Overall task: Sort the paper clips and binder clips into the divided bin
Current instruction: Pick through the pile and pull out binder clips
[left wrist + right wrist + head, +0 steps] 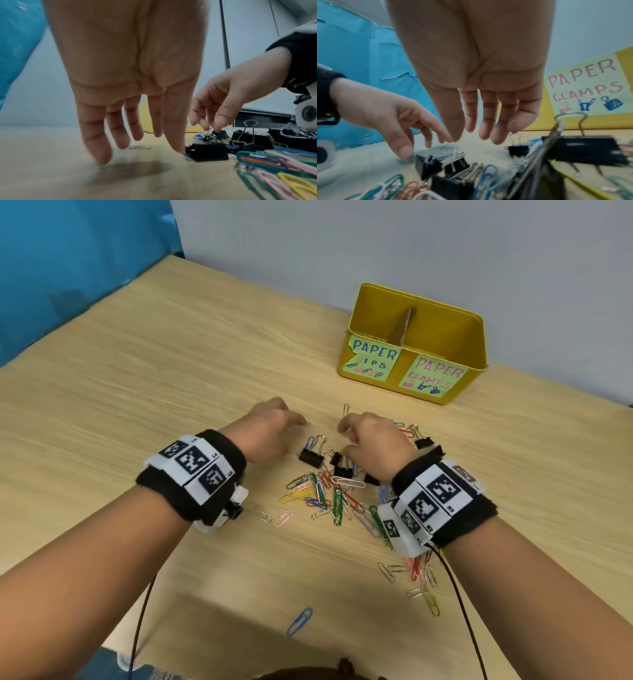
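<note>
A pile of coloured paper clips [325, 496] and black binder clips [311, 457] lies mid-table. My left hand [291, 426] hovers at the pile's far left edge, fingers hanging straight down [132, 134] just above the wood, holding nothing. My right hand [349, 436] hovers over the pile's far side with fingers relaxed [481, 129] and nothing in them; its thumb is close above a small binder clip [221, 134]. The yellow divided bin [476, 344] stands far right, with a cardboard divider [406, 325] and labels for paper clips (left) and paper clamps (right).
Loose paper clips lie apart from the pile: a blue one [299, 621] near me, a cluster [423, 580] under my right forearm, a silver one [346, 409] beyond the hands. A blue sheet [68, 268] borders the table's left; a grey wall runs behind the bin.
</note>
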{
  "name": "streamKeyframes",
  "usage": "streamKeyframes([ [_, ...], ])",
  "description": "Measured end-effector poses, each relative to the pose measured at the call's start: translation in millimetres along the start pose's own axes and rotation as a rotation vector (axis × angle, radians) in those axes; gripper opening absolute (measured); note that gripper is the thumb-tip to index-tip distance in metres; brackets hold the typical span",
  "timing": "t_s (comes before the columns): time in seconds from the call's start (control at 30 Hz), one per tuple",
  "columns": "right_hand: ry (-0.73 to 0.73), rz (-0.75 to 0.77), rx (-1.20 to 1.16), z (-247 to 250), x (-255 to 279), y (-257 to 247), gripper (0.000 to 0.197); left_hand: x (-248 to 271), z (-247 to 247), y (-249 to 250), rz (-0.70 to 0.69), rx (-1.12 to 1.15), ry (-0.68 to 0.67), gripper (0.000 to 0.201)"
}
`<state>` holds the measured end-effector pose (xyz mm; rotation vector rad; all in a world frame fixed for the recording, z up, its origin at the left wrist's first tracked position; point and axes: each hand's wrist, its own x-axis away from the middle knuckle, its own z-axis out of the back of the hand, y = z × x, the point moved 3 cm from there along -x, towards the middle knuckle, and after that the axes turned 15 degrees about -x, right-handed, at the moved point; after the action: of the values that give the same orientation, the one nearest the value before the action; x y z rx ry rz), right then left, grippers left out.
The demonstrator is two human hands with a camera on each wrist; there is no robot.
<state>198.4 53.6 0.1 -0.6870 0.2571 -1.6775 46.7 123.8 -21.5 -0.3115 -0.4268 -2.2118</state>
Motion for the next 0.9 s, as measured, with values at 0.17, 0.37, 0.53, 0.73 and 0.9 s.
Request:
streamKeyframes([
  [0.17,-0.239,0.145,0.046,-23,-1,-13,0.048,15,-19,11,-0.129,-0.270,-0.316,0.074],
  [0.37,-0.142,0.070,0.122,-10,-14,-1,0.041,37,-37,3,-0.164,-0.288,-0.296,0.078],
  [0.53,-0.057,0.064,0.067,-12,-10,-12,0.032,20,-16,23,-0.122,-0.196,-0.186,0.086],
  [0.73,-0.106,0.003,0.052,-12,-8,-5,0.020,5,-20,38,-0.106,-0.318,-0.302,0.087],
  [0.9,-0.102,-0.035,0.010,1,-13,-2,0.015,15,-16,36,-0.089,-0.345,-0.247,0.078],
])
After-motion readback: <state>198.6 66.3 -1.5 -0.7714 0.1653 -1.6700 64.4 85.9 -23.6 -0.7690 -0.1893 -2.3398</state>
